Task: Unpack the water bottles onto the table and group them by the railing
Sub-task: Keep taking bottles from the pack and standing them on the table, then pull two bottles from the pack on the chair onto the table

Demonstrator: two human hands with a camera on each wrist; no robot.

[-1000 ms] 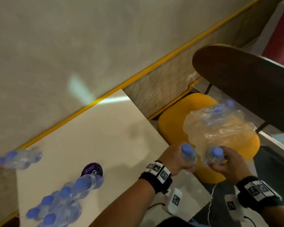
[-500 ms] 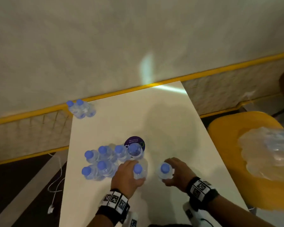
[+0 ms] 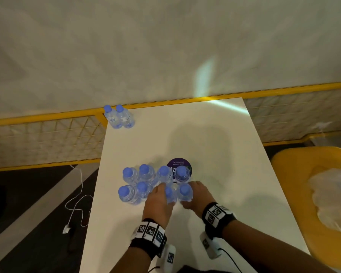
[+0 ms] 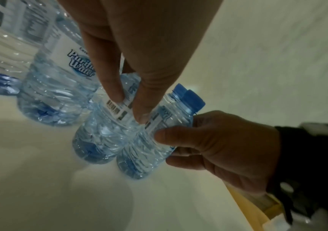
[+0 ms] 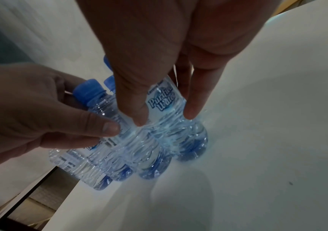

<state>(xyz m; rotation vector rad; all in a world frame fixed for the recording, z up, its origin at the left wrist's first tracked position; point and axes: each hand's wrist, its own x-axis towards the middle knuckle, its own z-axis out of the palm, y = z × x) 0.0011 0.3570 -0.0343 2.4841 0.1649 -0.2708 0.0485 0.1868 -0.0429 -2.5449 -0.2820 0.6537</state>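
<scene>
Several clear water bottles with blue caps stand clustered mid-table on the white table. My left hand grips one bottle at the cluster's near edge; in the left wrist view its fingers pinch the labelled body. My right hand grips the neighbouring bottle, and the right wrist view shows thumb and fingers round its label. Both bottles stand upright on the table, side by side. Two bottles stand at the far left corner against the yellow railing.
The torn plastic pack wrap, blurred, lies on a yellow chair to the right of the table. A round purple sticker is partly under the cluster. A white cable trails on the dark floor at left.
Both hands carried a bottle each from the pack on the chair over to the table and set them down against the cluster. The head view swung left with them.
</scene>
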